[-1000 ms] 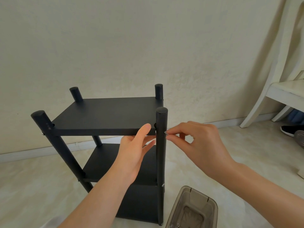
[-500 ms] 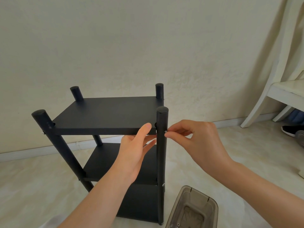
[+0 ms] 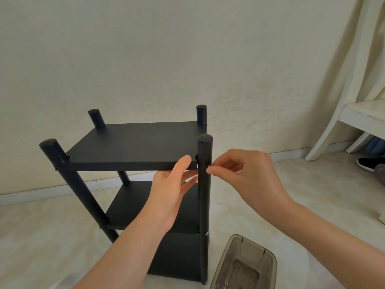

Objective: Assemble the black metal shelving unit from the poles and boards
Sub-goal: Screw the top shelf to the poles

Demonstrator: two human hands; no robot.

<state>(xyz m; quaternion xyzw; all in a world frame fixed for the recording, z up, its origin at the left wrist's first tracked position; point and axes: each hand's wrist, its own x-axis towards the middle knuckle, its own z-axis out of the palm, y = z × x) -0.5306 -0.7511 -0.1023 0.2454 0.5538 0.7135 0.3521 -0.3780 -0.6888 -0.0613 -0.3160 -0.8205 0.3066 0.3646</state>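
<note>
While your left grip (image 3: 173, 190), fingers straight, props the top board (image 3: 135, 144) at 9 o'clock of the front pole (image 3: 204, 195), your right grip (image 3: 250, 176) pinches a tiny screw (image 3: 209, 168), I believe, at 3 o'clock; should the board sag, the holes could misalign.

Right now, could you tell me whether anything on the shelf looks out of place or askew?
A silver screw sticks out of the front left pole at the top board, a second screw lower on the front right pole; neither looks driven home.
</note>
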